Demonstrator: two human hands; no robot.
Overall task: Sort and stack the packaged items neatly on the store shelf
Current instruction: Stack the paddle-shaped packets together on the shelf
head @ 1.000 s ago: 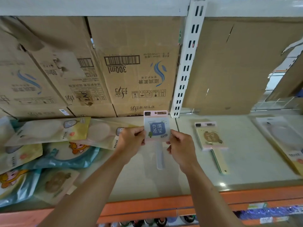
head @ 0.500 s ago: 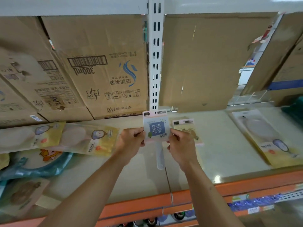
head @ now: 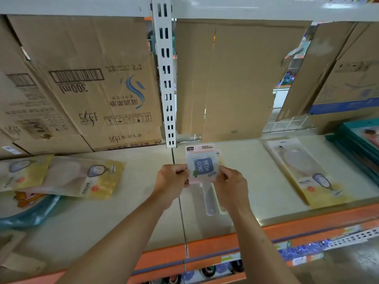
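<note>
While I watched through the head camera, both hands held one packaged item [head: 202,165] up in front of the shelf [head: 133,201]. It was a pink-topped card with a blue label and a clear handle hanging below it. The left hand [head: 172,181] pinched the card's left edge and the right hand [head: 231,185] pinched its right edge, fingers curled on both. The pack stood upright, facing me, just below the foot of the white slotted upright [head: 166,78] and over the seam between two shelf boards. Behind it I could make out a second pack [head: 222,210] with a green-edged handle, mostly hidden; I could not tell whether the two touched. Yellow pouches [head: 86,177] lay flat and overlapping on the left board, partly over a teal ring-shaped item [head: 30,214]. Another yellow pouch [head: 307,173] lay alone, angled, on the right board, near a teal stack [head: 361,144] at the far edge. Cardboard boxes [head: 92,89] lined the back of the shelf.
</note>
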